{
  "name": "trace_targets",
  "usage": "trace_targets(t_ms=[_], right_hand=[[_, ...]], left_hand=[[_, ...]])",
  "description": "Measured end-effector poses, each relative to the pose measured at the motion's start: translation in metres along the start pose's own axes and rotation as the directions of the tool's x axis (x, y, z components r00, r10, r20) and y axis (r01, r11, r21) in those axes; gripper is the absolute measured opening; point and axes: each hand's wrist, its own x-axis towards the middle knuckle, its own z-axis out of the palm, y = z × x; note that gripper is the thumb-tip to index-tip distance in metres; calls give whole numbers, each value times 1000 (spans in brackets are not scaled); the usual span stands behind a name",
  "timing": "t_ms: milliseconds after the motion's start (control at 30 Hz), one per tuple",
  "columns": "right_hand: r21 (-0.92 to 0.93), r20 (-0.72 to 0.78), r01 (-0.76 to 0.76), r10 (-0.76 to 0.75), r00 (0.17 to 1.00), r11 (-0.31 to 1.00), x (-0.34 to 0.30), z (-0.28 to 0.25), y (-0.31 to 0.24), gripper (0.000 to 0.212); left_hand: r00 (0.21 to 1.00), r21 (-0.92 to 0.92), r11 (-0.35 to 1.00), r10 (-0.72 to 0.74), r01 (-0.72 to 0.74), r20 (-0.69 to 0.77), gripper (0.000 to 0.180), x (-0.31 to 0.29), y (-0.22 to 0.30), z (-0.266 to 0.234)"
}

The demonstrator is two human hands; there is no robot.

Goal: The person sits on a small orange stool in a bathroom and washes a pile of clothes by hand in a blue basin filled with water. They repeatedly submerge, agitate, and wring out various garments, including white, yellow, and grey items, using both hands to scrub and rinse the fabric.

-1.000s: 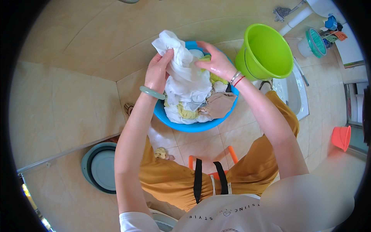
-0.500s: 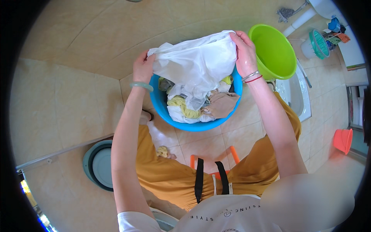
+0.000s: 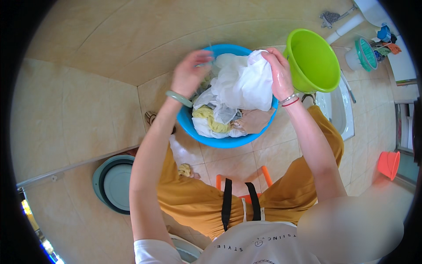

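Observation:
A white cloth garment (image 3: 246, 81) hangs bunched from my right hand (image 3: 280, 72), whose fingers are closed on its upper right corner. Its lower part rests on wet laundry in a round blue basin (image 3: 226, 142). My left hand (image 3: 192, 72), smeared by motion, is over the basin's left rim, apart from the white cloth; its fingers are too blurred to read. In the basin lie a yellow-green cloth (image 3: 213, 119), a beige cloth (image 3: 256, 121) and other white pieces.
A lime-green bucket (image 3: 313, 59) stands right of the basin, beside a white floor fixture (image 3: 340, 110). An orange stool (image 3: 267, 177) is between my legs. A grey-green collapsible basin (image 3: 116, 185) lies at left, a red bucket (image 3: 389, 165) far right. Tiled wall rises behind.
My left hand has let go of the white garment and moved right over the basin. The cloth, spread between both hands before, now hangs gathered from my right hand, slightly lower.

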Motion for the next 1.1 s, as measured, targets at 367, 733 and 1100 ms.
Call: trace_targets(t_ms=[367, 733, 1100], right_hand=[[-185, 69, 152, -142, 987, 971, 23, -24, -19, 12], [422, 440, 136, -334, 833, 896, 65, -24, -67, 20], [-89, 563, 336, -231, 794, 938, -68, 32, -29, 8]], left_hand=[[909, 565, 810, -105, -156, 402, 37, 23, 50, 32], [890, 562, 813, -361, 154, 279, 79, 44, 111, -4], [948, -125, 940, -314, 318, 48, 36, 47, 120, -21]])
